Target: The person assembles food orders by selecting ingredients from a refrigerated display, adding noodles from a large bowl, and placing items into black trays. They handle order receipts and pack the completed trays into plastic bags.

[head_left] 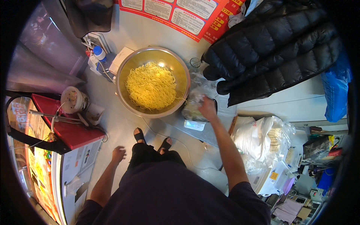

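Observation:
My right hand (208, 108) reaches out to the right of a large steel bowl, its fingers closed at a clear plastic bag (195, 98). Whatever lies inside the bag is hard to make out. The bag rests over a small scale with a pale lit display (194, 125). The steel bowl (186, 77) contains a heap of yellow noodles (151, 85), and a strand or two hangs at its right rim. Low on the left, my left hand (119, 154) hangs in the air with loosely bent fingers, holding nothing.
A black padded jacket (277, 52) hangs at the upper right. White bags (258, 138) are piled below it. On the left stand a bucket (74, 100) and a red-topped cabinet (67, 123). A blue-capped bottle (99, 53) is beside the bowl. A cable (161, 133) crosses the floor.

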{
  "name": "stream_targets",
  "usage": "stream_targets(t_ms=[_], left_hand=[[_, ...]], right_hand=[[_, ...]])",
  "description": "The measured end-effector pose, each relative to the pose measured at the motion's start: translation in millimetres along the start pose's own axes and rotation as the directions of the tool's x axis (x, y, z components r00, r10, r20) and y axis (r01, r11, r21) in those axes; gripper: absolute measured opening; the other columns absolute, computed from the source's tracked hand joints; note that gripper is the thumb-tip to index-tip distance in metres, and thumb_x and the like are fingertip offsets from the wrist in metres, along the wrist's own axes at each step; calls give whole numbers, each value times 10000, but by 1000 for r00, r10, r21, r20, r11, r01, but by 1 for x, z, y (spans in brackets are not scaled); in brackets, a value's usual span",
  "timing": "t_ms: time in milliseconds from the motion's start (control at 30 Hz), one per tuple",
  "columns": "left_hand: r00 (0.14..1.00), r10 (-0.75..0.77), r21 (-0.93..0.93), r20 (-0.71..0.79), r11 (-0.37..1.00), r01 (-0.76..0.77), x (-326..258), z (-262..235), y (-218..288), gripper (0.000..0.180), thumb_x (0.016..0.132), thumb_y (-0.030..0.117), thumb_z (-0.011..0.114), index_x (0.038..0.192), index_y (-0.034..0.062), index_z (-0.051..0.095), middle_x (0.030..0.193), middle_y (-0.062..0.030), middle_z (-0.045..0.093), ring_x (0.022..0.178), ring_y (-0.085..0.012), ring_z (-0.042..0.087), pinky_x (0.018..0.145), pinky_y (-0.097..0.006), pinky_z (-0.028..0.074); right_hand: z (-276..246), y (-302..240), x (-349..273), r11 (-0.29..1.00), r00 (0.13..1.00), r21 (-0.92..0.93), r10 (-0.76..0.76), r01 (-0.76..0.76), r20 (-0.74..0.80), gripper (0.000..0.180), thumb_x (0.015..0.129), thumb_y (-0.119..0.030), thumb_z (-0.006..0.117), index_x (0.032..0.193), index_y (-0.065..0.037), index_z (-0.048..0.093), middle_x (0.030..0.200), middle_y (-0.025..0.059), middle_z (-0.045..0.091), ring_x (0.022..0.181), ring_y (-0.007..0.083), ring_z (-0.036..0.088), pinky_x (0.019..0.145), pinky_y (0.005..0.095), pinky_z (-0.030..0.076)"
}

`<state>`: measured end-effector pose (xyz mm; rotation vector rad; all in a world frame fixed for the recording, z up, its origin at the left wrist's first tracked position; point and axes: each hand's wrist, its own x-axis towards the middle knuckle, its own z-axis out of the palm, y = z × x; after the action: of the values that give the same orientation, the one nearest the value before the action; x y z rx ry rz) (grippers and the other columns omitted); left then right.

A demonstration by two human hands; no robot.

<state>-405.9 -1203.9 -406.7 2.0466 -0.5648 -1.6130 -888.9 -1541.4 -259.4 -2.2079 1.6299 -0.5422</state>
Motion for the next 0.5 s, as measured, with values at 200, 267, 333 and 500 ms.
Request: stream_targets(t_ms=[200, 267, 333, 500], left_hand=[[769, 512, 155, 383, 785, -600, 12, 149, 170, 528, 885, 256, 726, 1336, 26, 579, 879, -138, 703, 792, -226, 701, 700, -373, 574], [819, 383, -40, 428, 913, -407, 9, 210, 210, 588, 883, 265, 731, 1376, 11, 537, 870, -145, 701, 786, -228, 697, 720, -376, 576], [849, 360, -45, 386, 927, -372, 8, 255, 241, 625, 874, 252, 735, 1400, 3, 507, 912, -177, 718, 844, -261, 722, 767, -389, 576], [900, 435, 44, 43, 899, -436, 44, 323, 241, 540, 839, 205, 741, 1308, -21, 600, 943, -229, 733, 903, -329, 739, 849, -398, 561]], right_hand=[[64, -32, 11, 998, 992, 62, -10, 17, -124, 323, 719, -45, 716, 1029, -22, 628, 878, 231, 678, 846, 420, 680, 727, 497, 536], [59, -22, 3, 995, 988, 92, 40, -27, -147, 309, 723, -46, 716, 1017, -22, 624, 853, 228, 675, 814, 429, 676, 704, 498, 536], [28, -12, -10, 985, 981, 142, 122, -101, -151, 289, 725, -40, 715, 992, -14, 610, 832, 221, 676, 776, 448, 665, 688, 496, 540], [-76, -17, -33, 992, 977, 126, 47, -20, -210, 297, 723, -6, 691, 1017, 9, 649, 829, 233, 666, 787, 438, 671, 682, 468, 535]])
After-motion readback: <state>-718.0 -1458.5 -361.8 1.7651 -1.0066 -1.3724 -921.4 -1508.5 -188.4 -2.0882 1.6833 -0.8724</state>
